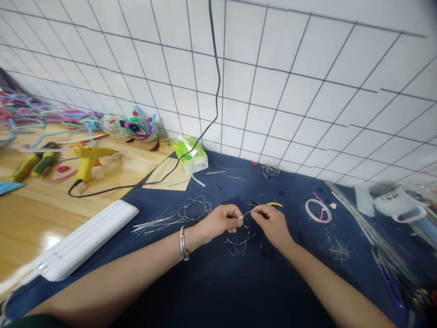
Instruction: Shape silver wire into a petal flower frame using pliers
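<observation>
A wire ring with small petal-like loops point(238, 243) hangs below my left hand point(226, 220), whose thumb and fingers pinch its upper edge. My right hand point(269, 220), just to the right, pinches the end of a thin wire that runs across from the ring. Behind my right hand lie pliers with yellow handles point(275, 204), partly hidden by it. A second looped wire flower point(194, 208) rests on the dark blue cloth point(211, 291) left of my hands, beside a bundle of straight wires point(155, 223).
At the left are a white lamp-like bar point(92, 237), a yellow glue gun point(89, 160) and green-handled pliers point(44, 161). A tissue pack point(191, 157) sits behind. To the right lie a white ring point(318, 211), long wires point(372, 223), purple-handled scissors point(391, 284) and a white cup point(399, 204).
</observation>
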{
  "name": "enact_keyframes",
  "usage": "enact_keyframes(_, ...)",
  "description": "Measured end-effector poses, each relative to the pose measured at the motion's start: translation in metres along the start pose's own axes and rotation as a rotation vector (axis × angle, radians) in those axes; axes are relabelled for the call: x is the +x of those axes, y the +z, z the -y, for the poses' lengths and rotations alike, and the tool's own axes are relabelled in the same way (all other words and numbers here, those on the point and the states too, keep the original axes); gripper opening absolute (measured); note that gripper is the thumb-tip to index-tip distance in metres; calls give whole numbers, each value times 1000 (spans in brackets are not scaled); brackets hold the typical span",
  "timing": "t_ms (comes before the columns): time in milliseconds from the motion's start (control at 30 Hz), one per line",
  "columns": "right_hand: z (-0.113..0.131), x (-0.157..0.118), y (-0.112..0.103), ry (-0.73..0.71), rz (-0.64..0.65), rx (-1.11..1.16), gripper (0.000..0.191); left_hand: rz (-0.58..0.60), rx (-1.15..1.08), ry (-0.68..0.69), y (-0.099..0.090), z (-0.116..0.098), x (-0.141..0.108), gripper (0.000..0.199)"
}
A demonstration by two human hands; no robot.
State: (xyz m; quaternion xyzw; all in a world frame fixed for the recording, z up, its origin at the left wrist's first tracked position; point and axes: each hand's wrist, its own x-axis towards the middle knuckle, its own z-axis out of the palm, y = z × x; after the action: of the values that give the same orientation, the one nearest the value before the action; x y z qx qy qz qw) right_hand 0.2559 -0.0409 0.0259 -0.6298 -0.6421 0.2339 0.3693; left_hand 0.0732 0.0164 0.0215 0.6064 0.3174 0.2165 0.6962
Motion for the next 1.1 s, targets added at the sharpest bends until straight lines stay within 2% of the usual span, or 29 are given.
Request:
enact_keyframes(200, -1, 4, -4, 18, 78, 54, 13, -14, 4, 11, 0, 1, 0, 12)
enact_keyframes(400, 5, 4, -15, -145, 85, -157, 10, -25, 102, 15, 0, 0, 0, 14)
enact_keyframes(533, 9, 1, -11, -146, 91, -168, 11, -34, 148, 25, 0, 2, 0, 15)
enact_keyframes(767, 8, 0, -7, -14, 105, -29, 9, -36, 109, 20, -1, 4, 1, 14)
enact_keyframes(1100, -1, 1, 2, 256, 238, 436, 17, -47, 48, 55, 1, 3, 0, 14)
